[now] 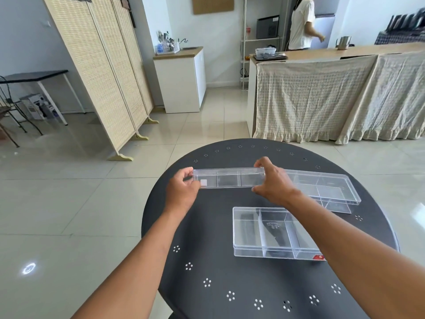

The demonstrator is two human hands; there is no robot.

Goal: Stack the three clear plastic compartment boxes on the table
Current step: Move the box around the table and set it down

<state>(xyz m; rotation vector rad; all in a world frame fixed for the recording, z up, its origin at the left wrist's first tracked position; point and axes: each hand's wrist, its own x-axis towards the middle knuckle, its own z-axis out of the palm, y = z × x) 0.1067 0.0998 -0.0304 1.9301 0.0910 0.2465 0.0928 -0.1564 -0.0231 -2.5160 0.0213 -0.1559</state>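
Three clear plastic compartment boxes are on or over the round black table [207, 226]. A long narrow box [227, 178] with three compartments is held at both ends: my left hand [182, 194] grips its left end and my right hand [271, 180] grips its right end. It sits at the table's far left; whether it touches the tabletop I cannot tell. A wide box [326, 187] lies behind my right hand at the far right. A squarer box [273, 233] with a red sticker rests near the table's middle, partly under my right forearm.
The table's left edge runs close to my left hand, with tiled floor [92, 203] beyond. A folding screen [103, 72], a white cabinet [181, 81] and a cloth-draped counter [322, 97] stand farther off. A person in a white shirt [301, 24] stands behind the counter.
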